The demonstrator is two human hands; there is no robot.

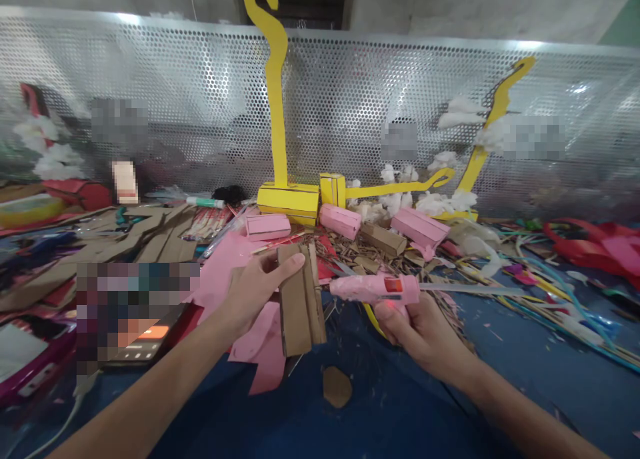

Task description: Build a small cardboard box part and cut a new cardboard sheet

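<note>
My left hand [257, 289] grips a folded piece of brown cardboard [296, 309] at its upper left edge, thumb lying on its face. The cardboard is creased lengthwise and tilted upright. My right hand [417, 332] is wrapped round the handle of a pink glue gun [370, 287], whose nozzle points left at the cardboard, a short gap apart from it. A clear glue stick [475, 288] juts from the gun's rear. Below the cardboard, a roundish cardboard cutout [337, 387] lies on the blue table [400, 422].
Behind stand a yellow box with a tall hooked strip [289, 199] and several pink boxes [340, 220]. Pink sheets [257, 339] lie beneath my left hand. A lit phone [143, 342] is at left, cardboard strips [165, 235] behind it. A perforated metal panel [200, 112] borders the back.
</note>
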